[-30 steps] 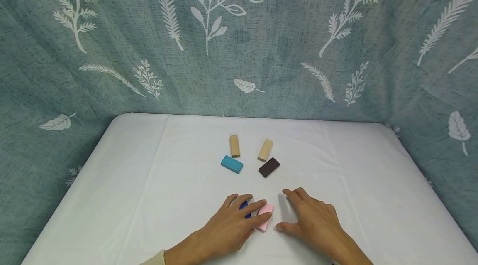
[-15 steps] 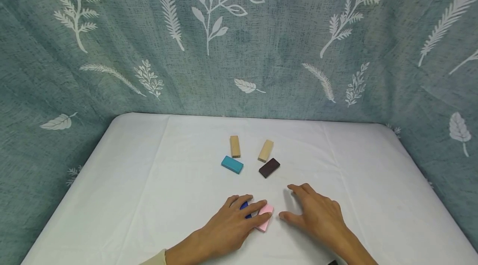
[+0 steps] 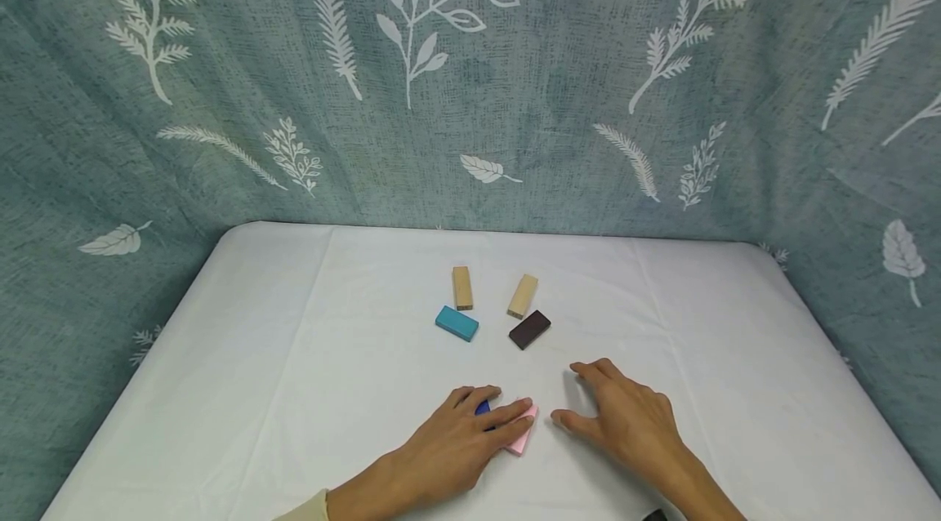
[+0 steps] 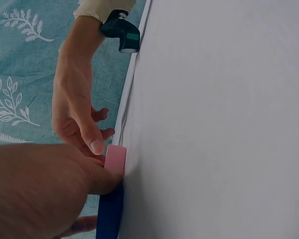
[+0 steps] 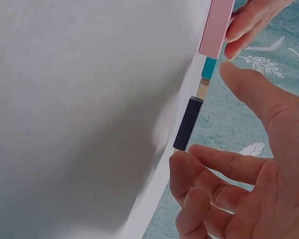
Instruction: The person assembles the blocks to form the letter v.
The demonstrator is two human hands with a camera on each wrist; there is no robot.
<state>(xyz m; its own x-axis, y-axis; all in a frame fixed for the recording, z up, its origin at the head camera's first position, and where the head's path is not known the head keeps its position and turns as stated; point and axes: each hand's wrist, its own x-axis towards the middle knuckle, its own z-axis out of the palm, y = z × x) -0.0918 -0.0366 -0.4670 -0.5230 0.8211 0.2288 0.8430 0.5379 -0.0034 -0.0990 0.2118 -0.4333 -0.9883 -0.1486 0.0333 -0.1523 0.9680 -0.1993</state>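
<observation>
My left hand (image 3: 459, 447) rests over two small blocks, its index and middle fingers laid across a pink block (image 3: 520, 443). A dark blue block (image 3: 482, 407) shows between its fingers, mostly covered by them. In the left wrist view the thumb lies against the blocks where the pink and blue meet. To the right, my right hand (image 3: 634, 423) holds nothing, thumb and fingers spread apart above the white cloth. Beyond the hands lie a teal block (image 3: 457, 323) and a dark brown block (image 3: 530, 330), slanted toward each other.
Two plain wooden blocks (image 3: 461, 288) stand farther back, behind the teal and brown ones. A white cloth (image 3: 353, 325) covers the table, and a green leaf-patterned curtain (image 3: 470, 129) hangs around its far edge and sides. A dark wrist camera (image 3: 654, 515) sits at the right wrist.
My right hand has drawn a little to the right and away from the pink block. The left hand's fingers have shifted slightly over the pink and blue blocks, which stay in place.
</observation>
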